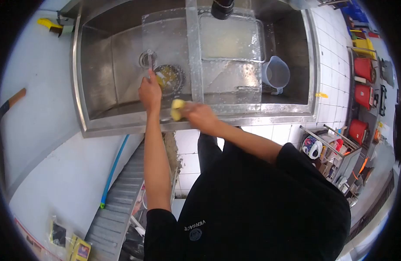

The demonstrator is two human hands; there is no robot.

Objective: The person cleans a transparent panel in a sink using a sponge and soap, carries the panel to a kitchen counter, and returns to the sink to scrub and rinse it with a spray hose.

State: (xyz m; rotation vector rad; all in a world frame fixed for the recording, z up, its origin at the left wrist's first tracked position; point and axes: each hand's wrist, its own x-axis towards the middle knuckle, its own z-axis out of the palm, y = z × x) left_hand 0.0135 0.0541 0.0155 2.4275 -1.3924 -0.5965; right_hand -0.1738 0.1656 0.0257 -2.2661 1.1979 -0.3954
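Observation:
Over the left basin of the steel sink [122, 119], my left hand [150, 92] is closed around a slim metal utensil [150, 60]. Its far end points away from me, over the drain, and its kind cannot be made out. Just right of that hand, a round metal dish [179, 77] on the basin floor holds yellow pieces and white foam. My right hand [200, 116], slightly blurred, grips a yellow sponge [178, 109] above the sink's front rim, apart from the utensil.
A rectangular tray of cloudy water [231, 39] sits in the right basin, beside a clear plastic jug [277, 73]. A black tap end [222, 9] hangs above the divider. On the right stand a metal cart [328, 148] and red bins [363, 95]. A blue pole [114, 172] leans at left.

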